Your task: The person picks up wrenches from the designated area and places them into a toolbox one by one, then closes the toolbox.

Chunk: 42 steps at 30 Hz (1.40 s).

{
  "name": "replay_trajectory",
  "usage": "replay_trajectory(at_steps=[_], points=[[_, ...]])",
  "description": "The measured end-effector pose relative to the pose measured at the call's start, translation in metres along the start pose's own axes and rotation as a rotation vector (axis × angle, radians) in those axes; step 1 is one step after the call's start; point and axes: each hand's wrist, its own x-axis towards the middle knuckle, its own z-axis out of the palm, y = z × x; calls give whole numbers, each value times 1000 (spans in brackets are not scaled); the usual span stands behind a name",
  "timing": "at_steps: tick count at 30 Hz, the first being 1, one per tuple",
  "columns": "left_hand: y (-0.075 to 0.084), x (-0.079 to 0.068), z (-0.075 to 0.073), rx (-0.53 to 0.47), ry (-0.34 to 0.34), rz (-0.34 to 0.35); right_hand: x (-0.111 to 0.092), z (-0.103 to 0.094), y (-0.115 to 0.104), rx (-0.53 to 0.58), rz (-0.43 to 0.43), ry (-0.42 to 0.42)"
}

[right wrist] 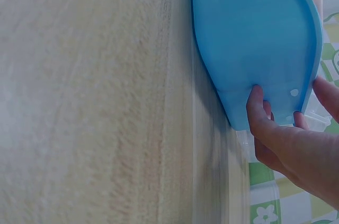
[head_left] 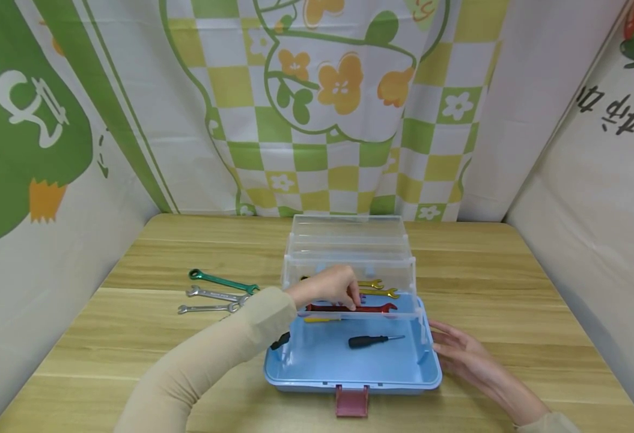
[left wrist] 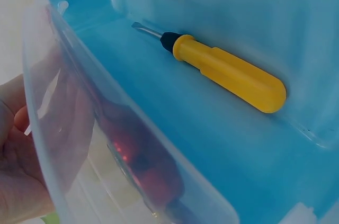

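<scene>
My left hand (head_left: 341,287) reaches over the clear plastic tray of a blue toolbox (head_left: 317,367), its fingers pinching a red wrench (head_left: 373,309) that lies along the tray. In the left wrist view, part of the left hand (left wrist: 24,155) shows through the clear wall. Gold wrenches (head_left: 387,293) and a small purple piece lie behind the red one. On the toolbox floor are a black screwdriver (head_left: 368,341) and a yellow-handled screwdriver (left wrist: 230,74). With fingers extended, my right hand (right wrist: 296,147) touches the box's right side wall, thumb by the rim.
A green wrench (head_left: 222,281) and silver wrenches (head_left: 214,294) lie on the wooden table (head_left: 106,355) left of the box. The clear lid (head_left: 349,225) stands open at the back. A pink latch (head_left: 351,403) hangs at the front. Printed curtains enclose the table.
</scene>
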Motion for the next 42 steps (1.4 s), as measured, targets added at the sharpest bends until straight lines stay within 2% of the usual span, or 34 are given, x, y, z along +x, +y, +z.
replay_trajectory(at_steps=[9, 18, 23, 31, 42], points=[[-3, -1, 1, -20, 17, 13, 0, 0, 1, 4, -2, -5], [-6, -4, 0, 38, 42, 66, 0, -1, 1, -1, -18, -19], [-8, -18, -11, -15, 75, 106, 0, -1, 0, -1, -11, -17], [-22, -48, -27, -72, 178, 246, -1, -1, 0, 11, -9, -17], [-52, -90, -31, -182, 332, 181, -2, 1, -1, 3, -21, -33]])
